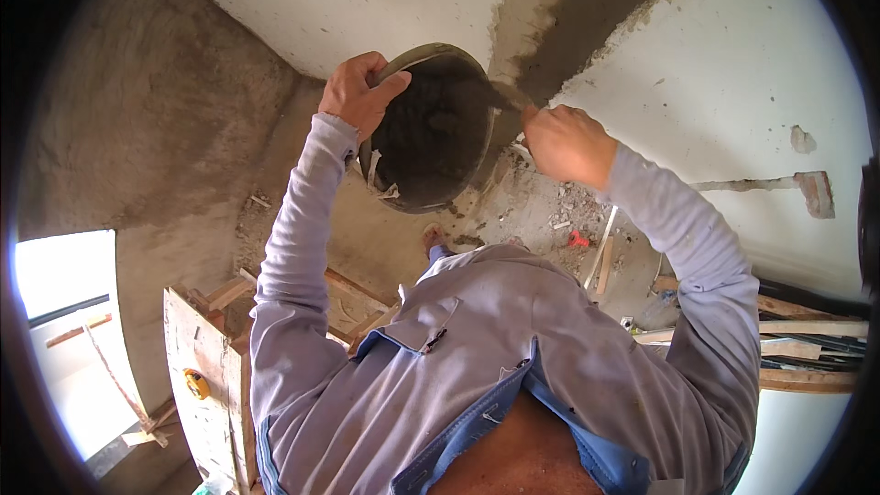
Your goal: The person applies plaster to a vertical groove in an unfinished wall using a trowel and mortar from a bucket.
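While left hand (pixel 359 92) grips bucket (pixel 431 133), right hand (pixel 564 142) trowels

The bucket (pixel 431 128) is dark grey inside, holding wet grey mortar, with a pale olive rim. The wall (pixel 733 64) is white, crossed by a grey-brown mortar strip (pixel 587 9). The shirt (pixel 513 357) is pale lilac-grey with a blue lining. A small yellow tape measure (pixel 196 383) lies on pale planks (pixel 197 348).

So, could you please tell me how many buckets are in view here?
1. The bucket is gripped at its rim by the left hand, beside the right hand with its trowel. Others may be hidden.
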Tool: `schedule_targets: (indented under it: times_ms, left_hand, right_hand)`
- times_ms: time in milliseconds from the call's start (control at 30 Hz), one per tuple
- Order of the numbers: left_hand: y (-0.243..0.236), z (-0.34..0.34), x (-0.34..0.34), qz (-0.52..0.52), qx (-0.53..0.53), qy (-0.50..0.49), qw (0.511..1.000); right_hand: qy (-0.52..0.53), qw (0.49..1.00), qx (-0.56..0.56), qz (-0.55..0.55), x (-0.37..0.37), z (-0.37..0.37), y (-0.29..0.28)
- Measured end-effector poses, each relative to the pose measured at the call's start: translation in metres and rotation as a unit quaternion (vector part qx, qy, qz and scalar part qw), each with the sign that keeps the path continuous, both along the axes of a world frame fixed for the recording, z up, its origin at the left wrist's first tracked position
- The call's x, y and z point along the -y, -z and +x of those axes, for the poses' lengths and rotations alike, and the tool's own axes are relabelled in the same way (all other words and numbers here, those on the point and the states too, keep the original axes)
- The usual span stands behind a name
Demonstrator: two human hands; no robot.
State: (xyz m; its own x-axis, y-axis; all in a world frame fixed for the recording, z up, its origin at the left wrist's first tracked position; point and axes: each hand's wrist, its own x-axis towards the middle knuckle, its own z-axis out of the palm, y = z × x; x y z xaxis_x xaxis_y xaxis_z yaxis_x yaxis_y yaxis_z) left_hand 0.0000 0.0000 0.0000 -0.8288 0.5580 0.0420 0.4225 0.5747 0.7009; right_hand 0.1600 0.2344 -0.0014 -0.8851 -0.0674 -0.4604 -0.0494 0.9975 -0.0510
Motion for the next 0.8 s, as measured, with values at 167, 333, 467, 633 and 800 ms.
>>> schedule_targets:
  times_ms: [167,333,467,633,800]
  left_hand:
    - [0.003,0.02,-0.011,0.051,-0.026,0.051,0.997]
    - [0.012,0.032,-0.02,0.04,0.018,0.095,0.994]
    - [0.011,0.047,-0.004,0.04,0.032,0.08,0.995]
    - [0.018,0.054,0.018,0.091,0.065,0.008,0.994]
    - [0.033,0.059,0.041,0.18,0.074,-0.072,0.978]
  right_hand:
    - [0.005,0.981,0.16,-0.111,0.021,-0.011,0.025]
    - [0.011,0.945,0.151,-0.291,0.039,0.005,0.075]
    - [0.082,0.839,0.281,-0.459,0.05,0.025,0.057]
    - [0.115,0.746,0.294,-0.586,0.028,0.052,0.063]
    - [0.098,0.807,0.262,-0.521,0.008,0.059,0.042]
